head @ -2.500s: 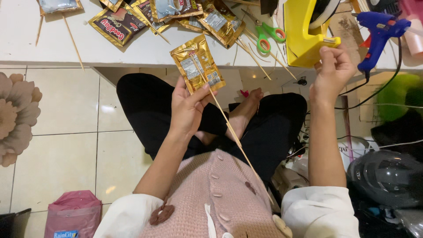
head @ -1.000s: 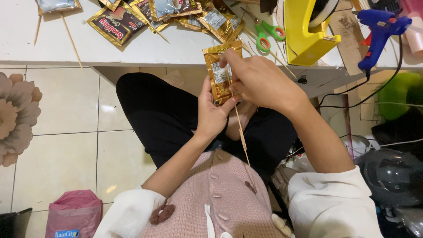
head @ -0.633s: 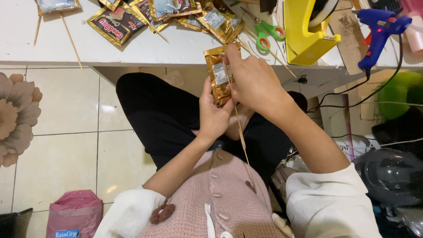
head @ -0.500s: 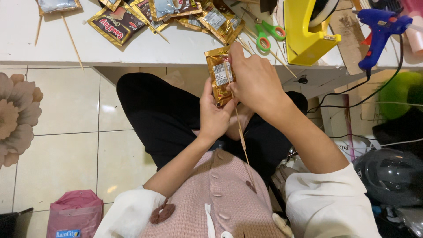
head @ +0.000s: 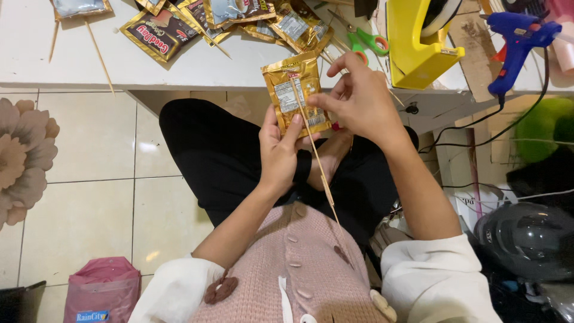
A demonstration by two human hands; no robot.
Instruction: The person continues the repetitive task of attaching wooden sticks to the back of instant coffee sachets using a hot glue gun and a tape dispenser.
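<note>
A gold sachet (head: 286,90) with a white label is held upright in front of me, its back facing up. A thin wooden skewer (head: 317,164) lies along the sachet and runs down toward my lap. My left hand (head: 279,152) grips the sachet from below, thumb pressing the skewer against it. My right hand (head: 362,98) touches the sachet's right edge with its fingertips, near the skewer's upper part.
A white low table (head: 48,60) carries several more sachets on skewers (head: 158,33), green-handled scissors (head: 366,43), a yellow tape dispenser (head: 412,51) and a blue glue gun (head: 514,45). A grey helmet (head: 529,239) sits at right, a pink bag (head: 101,290) at lower left.
My right hand left the tape dispenser and came to the sachet. It now presses along the skewer on the sachet's back. The sachet sits slightly more upright.
</note>
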